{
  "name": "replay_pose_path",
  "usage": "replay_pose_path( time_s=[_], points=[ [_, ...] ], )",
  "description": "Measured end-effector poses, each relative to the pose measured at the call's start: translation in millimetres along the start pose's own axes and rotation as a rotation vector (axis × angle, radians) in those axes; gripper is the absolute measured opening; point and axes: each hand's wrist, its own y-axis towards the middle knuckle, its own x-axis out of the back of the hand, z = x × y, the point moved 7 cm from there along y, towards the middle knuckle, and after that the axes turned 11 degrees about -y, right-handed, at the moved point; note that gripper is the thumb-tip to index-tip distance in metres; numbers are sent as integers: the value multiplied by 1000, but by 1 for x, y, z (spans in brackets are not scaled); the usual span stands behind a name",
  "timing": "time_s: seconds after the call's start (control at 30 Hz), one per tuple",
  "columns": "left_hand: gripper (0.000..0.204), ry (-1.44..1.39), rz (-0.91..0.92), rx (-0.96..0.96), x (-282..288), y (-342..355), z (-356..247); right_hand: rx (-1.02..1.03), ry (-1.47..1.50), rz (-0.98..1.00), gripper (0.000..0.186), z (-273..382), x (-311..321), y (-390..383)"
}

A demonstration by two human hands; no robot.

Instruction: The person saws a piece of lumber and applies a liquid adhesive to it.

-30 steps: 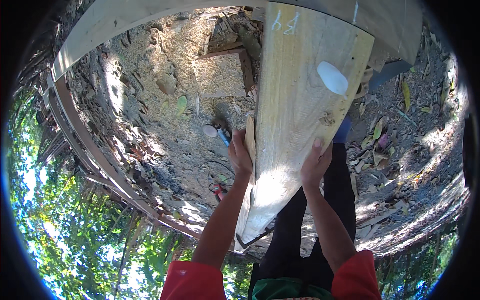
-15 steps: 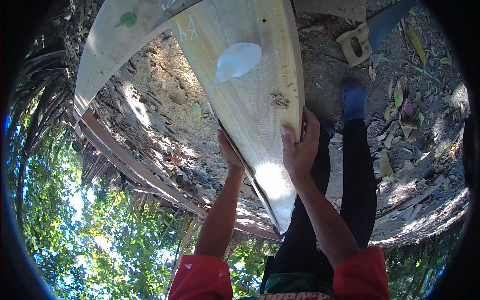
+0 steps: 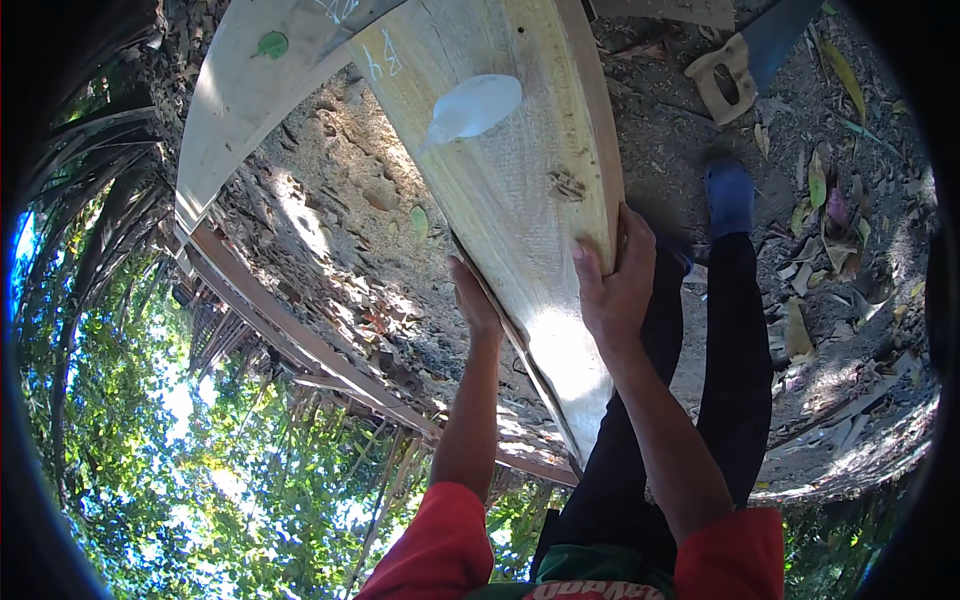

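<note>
one plank (image 3: 520, 205), held between left hand (image 3: 477, 300) and right hand (image 3: 618, 290), bears something white (image 3: 480, 105).

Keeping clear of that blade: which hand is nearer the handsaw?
Right. The right hand holds the wooden plank's right edge, below and left of the handsaw in view; the left hand is farther away, at the plank's left edge.

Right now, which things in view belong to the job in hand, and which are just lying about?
In hand:
- Wooden board, between left hand and right hand

Apparently lying about:
- Handsaw, upper right
- Green leaf on the pale board, upper left
- Dry leaves, right
</note>
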Motion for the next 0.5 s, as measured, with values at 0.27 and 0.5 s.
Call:
replay_pose_path(
  time_s=[0.27, 0.5],
  points=[
    [84, 222, -15, -87, 21, 10, -5, 10, -31, -1, 79, 5, 0, 0],
    [84, 132, -346, -232, 72, 15, -56, -14, -17, 23, 77, 2, 1, -1]
  ],
)
